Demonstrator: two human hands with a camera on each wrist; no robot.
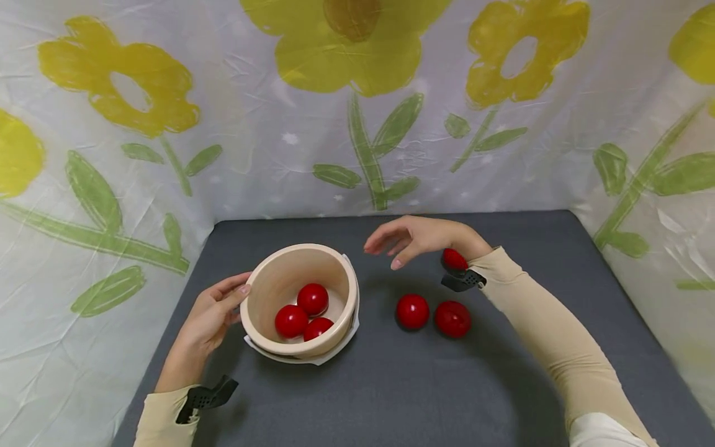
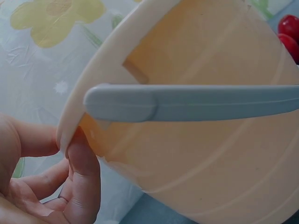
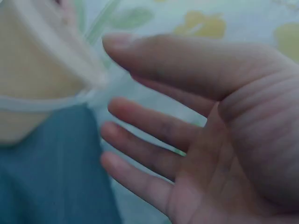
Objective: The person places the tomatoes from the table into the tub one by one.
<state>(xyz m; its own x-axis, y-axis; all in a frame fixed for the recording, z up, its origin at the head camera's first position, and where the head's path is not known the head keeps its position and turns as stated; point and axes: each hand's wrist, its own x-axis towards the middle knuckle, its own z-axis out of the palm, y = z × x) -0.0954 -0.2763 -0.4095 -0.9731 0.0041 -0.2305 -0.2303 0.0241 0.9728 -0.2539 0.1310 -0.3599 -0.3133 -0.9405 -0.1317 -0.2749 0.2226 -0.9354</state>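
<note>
A cream bucket (image 1: 342, 332) stands on the left part of the table, three glossy red balls (image 1: 313, 299) inside it. My left hand (image 1: 209, 316) pinches the bucket's rim (image 2: 77, 109) between thumb and fingers on its left side. The bucket's pale handle (image 2: 201, 101) hangs down across the outer wall. To the right of the bucket my right hand (image 1: 419, 239) hovers with relaxed, slightly bent fingers (image 3: 145, 119) and nothing in them. Two more red balls (image 1: 412, 311) lie below it on the table, and another red ball (image 1: 455, 258) is partly hidden by the right wrist.
A dark grey cloth covers the table (image 1: 385, 397). Behind it and along both sides hangs a white curtain (image 1: 268, 143) printed with yellow flowers. A black strap mount (image 1: 206, 395) sits on the left wrist and another mount (image 1: 463, 281) on the right.
</note>
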